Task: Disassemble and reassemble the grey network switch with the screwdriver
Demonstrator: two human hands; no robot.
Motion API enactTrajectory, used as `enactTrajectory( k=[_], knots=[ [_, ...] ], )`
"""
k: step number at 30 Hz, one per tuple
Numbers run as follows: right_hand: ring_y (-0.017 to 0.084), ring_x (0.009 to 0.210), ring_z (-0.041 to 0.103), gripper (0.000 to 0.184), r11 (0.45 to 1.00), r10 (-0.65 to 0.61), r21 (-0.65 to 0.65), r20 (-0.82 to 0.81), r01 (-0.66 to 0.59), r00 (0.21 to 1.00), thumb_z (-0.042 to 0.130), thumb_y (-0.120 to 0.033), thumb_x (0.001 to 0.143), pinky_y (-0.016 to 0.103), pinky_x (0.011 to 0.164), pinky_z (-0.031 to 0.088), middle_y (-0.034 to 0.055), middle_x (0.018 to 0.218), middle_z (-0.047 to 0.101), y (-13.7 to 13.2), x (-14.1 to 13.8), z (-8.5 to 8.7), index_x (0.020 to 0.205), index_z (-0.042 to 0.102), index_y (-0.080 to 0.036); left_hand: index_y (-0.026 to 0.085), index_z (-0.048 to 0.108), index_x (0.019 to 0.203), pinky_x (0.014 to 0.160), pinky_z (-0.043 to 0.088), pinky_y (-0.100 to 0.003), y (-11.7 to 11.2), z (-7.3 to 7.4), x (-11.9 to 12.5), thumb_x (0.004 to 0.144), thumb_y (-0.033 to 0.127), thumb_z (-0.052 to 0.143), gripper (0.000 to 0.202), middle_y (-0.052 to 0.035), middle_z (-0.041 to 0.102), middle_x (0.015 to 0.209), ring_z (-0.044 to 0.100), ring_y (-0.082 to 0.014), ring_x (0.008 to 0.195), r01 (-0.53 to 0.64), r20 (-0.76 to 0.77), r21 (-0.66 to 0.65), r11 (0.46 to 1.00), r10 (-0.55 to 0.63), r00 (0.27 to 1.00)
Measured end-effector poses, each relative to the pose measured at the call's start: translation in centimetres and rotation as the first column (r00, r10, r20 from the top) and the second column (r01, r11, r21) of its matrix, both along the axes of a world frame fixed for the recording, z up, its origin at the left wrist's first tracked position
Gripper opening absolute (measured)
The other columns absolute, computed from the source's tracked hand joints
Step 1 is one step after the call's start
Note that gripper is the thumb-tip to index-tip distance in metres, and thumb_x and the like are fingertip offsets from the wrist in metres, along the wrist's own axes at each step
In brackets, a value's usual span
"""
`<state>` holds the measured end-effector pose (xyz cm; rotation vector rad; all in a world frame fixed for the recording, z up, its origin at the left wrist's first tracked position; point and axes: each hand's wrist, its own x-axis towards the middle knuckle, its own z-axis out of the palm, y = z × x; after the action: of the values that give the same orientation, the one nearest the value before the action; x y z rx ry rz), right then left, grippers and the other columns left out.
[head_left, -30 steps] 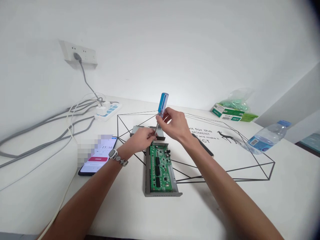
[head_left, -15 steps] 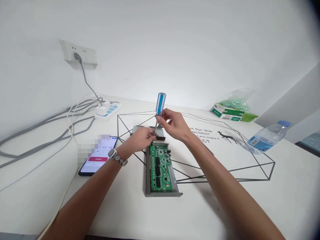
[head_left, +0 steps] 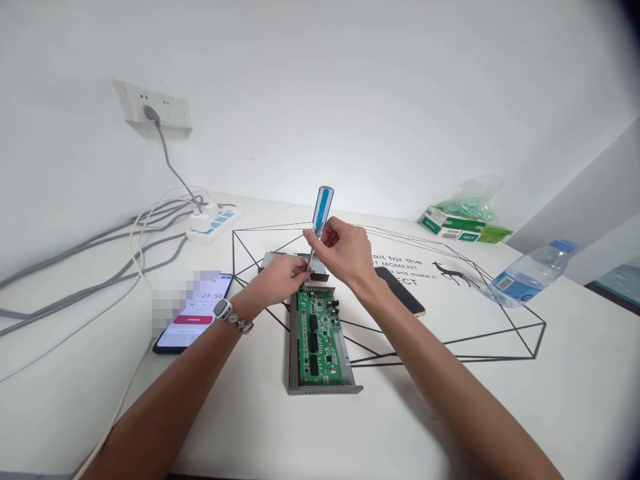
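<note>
My right hand [head_left: 347, 250] pinches a screwdriver [head_left: 323, 208] with a blue and clear handle, low on the handle. The tool stands nearly upright, its shaft pointing down at the far end of an open metal casing [head_left: 293, 353]. Inside that casing lies a green circuit board [head_left: 320, 333] with several black chips. Closed fingertips of my left hand [head_left: 285, 277] rest around the lower shaft, by the casing's far edge. They hide the screwdriver's tip. Just beyond, a separate metal cover [head_left: 319, 265] lies partly behind my left hand.
A lit phone [head_left: 193, 320] lies left of my left wrist; a dark phone [head_left: 400, 291] lies under my right forearm. Cables run to a power strip [head_left: 215, 225] at the back left. A water bottle [head_left: 533, 275] and green-white boxes [head_left: 450, 225] stand right.
My right hand has shifted slightly round the screwdriver's handle, its thumb now further left across it. More of the dark phone shows beside my right forearm. The view has moved slightly.
</note>
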<state>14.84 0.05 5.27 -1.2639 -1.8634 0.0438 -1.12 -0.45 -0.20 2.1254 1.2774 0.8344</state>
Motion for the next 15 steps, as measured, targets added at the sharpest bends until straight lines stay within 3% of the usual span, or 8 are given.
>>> enactTrajectory(
  k=[4, 9, 15],
  knots=[
    [0.016, 0.057, 0.054, 0.032, 1.0, -0.014, 0.025, 0.02, 0.014, 1.0, 0.06, -0.045, 0.087, 0.032, 0.056, 0.035, 0.0019, 0.063, 0.064, 0.0, -0.1, 0.0, 0.066, 0.051, -0.022, 0.018, 0.068, 0.081, 0.067, 0.05, -0.029, -0.1, 0.1, 0.0, 0.087, 0.027, 0.055, 0.017, -0.005, 0.073, 0.078, 0.067, -0.0207, 0.073, 0.01, -0.007, 0.023, 1.0, -0.01, 1.0],
    [0.017, 0.065, 0.059, 0.028, 0.997, 0.078, -0.029, 0.042, -0.077, 0.996, 0.059, -0.042, 0.089, 0.032, 0.062, 0.039, 0.0025, 0.071, 0.068, 0.0, 0.3, 0.4, 0.07, 0.053, -0.021, 0.018, 0.064, 0.079, 0.062, 0.047, -0.029, -0.2, 0.2, -0.1, 0.088, 0.03, 0.056, 0.017, -0.0026, 0.07, 0.072, 0.065, -0.0188, 0.067, -0.001, -0.012, 0.031, 1.0, 0.001, 1.0],
    [0.016, 0.071, 0.058, 0.026, 0.964, 0.256, -0.091, 0.066, -0.25, 0.964, 0.054, -0.043, 0.093, 0.031, 0.062, 0.04, 0.0031, 0.081, 0.07, 0.6, 1.4, 0.6, 0.079, 0.055, -0.021, 0.018, 0.069, 0.1, 0.075, 0.054, -0.031, 0.0, 0.1, -0.4, 0.088, 0.03, 0.06, 0.019, -0.0056, 0.075, 0.086, 0.07, -0.0215, 0.08, 0.039, 0.095, -0.018, 0.999, -0.037, 0.995]
  ],
)
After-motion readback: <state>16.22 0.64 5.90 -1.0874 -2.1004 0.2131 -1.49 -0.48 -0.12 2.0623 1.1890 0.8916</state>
